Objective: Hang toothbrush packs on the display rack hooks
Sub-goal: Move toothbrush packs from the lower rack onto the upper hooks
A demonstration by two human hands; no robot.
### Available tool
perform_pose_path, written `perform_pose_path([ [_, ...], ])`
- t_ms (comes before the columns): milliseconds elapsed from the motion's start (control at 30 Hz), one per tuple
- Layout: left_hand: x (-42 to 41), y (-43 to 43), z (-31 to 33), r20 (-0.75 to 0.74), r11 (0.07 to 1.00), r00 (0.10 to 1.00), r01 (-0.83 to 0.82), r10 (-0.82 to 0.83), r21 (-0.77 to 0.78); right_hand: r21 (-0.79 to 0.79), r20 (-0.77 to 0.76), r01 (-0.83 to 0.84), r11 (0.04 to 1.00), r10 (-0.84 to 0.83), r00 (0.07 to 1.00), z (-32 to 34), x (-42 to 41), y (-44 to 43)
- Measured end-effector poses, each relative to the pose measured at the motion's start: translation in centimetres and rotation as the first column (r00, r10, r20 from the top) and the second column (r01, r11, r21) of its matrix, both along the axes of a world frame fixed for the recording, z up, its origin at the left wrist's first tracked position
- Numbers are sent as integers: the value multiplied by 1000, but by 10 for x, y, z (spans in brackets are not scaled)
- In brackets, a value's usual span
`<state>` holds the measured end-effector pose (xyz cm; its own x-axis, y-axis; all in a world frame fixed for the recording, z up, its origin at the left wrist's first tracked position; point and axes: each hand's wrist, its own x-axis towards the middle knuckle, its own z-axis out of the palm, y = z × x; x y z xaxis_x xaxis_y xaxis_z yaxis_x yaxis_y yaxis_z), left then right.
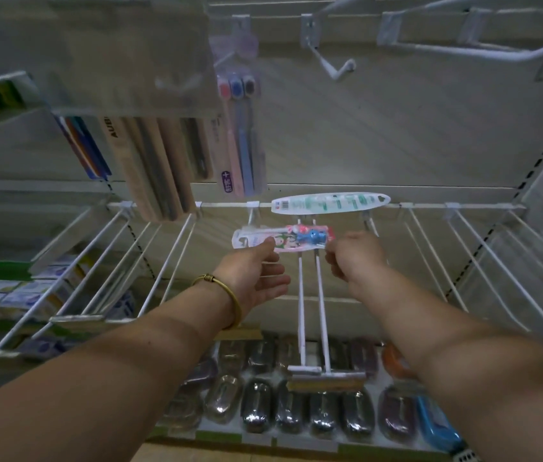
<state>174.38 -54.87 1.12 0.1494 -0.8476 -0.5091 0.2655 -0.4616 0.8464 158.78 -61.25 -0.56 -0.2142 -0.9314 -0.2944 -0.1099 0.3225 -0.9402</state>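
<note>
Pink flat kids' toothbrush pack [285, 240] with a blue cartoon figure on its right half and a clear left end, held level across a white double-wire hook [310, 311], near the far rail. Left hand [253, 275] pinches it by the thumb, other fingers loose and spread below. Right hand [356, 258] has its fingers curled, pinching the right end. Print on the pack is too small to read. Beige hanging pack [136, 161] on the far left reads "AUB", the rest cut off. White oval green-brush pack [330, 203] shows a barcode.
</note>
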Motion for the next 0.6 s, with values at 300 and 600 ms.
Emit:
perform_pose_path([
  [300,-27,-1,-5,-77,974,984,-168,158,-151,64,319,-308,949,273,908,18,4,51],
  [600,-27,13,-7,-82,955,969,-242,231,-172,21,194,-270,963,261,946,3,-4,68],
])
